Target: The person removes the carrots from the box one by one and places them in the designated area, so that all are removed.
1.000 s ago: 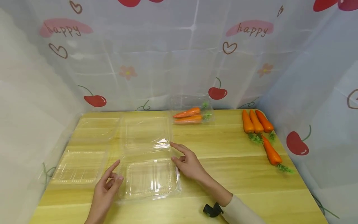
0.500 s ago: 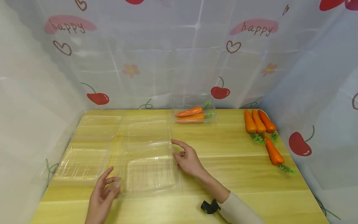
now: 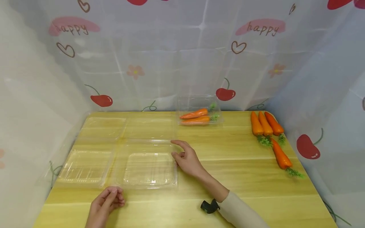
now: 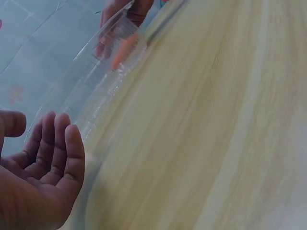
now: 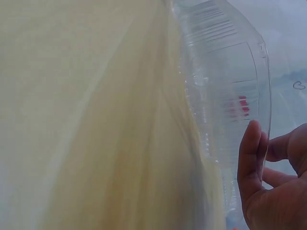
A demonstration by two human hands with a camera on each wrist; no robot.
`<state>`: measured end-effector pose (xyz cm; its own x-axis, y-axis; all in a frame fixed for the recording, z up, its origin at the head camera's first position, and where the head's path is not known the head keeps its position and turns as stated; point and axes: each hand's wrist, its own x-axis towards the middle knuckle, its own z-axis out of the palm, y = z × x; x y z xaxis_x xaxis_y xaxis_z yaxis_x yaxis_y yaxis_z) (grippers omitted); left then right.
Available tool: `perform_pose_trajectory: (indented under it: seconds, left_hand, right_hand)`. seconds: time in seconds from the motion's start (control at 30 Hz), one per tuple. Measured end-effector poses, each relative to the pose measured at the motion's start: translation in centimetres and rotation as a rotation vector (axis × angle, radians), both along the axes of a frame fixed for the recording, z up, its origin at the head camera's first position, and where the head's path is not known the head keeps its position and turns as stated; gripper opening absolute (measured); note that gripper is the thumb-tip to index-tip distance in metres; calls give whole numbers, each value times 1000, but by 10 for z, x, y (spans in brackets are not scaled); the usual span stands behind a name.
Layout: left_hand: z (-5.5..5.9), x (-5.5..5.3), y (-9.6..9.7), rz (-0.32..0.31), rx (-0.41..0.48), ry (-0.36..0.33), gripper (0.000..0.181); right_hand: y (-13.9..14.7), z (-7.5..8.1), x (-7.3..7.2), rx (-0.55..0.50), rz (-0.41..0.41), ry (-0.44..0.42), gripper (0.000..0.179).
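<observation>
in the head view, an open, clear plastic hinged box (image 3: 149,169) lies on the yellow wood-grain table (image 3: 242,186), base toward the person, lid folded back. the right hand (image 3: 186,158) is at its right edge near the hinge. the left hand (image 3: 105,202), fingers loosely curled and empty, is just beside the front left corner. a second open, clear plastic box (image 3: 85,166) is on the left; a clear plastic box with two orange carrots inside (image 3: 196,121) stands at the back, and four loose orange carrots with green tops (image 3: 280,155) lie at the far right. the step in hand looks like positioning the nearer open box.

in the left wrist view, the left palm is bare, the thumb apart from the bent fingers.

in the right wrist view, the right hand pinches the box's thin rim between its fingers. the next move probably calls for releasing that rim cleanly, then reaching for a carrot.
</observation>
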<state>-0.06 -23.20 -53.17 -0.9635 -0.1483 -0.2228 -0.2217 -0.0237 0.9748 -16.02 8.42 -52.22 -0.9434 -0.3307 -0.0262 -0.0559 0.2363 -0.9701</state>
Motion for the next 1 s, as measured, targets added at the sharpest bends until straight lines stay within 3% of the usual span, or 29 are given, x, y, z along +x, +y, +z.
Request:
perform_pose_trajectory:
  seconds: [0.1, 0.37, 0.63, 0.87, 1.0]
  left_hand:
    - [-2, -2, -7, -22, 26, -23, 40]
    - [-7, -13, -25, -98, 228, -79, 45]
    - [-14, -22, -29, -200, 419, 37, 46]
    - [-11, -30, -29, -196, 341, -28, 43]
    - [-8, -35, -30, -242, 356, -66, 45]
  right_hand:
    - [-6, 0, -4, -1, 19, 16, 51]
    - [-15, -1, -12, -27, 14, 13, 48]
    - [-17, -1, -24, -32, 31, 10, 50]
    - [-15, -3, -34, -33, 25, -3, 49]
    - [-11, -4, -38, -23, 22, 9, 49]
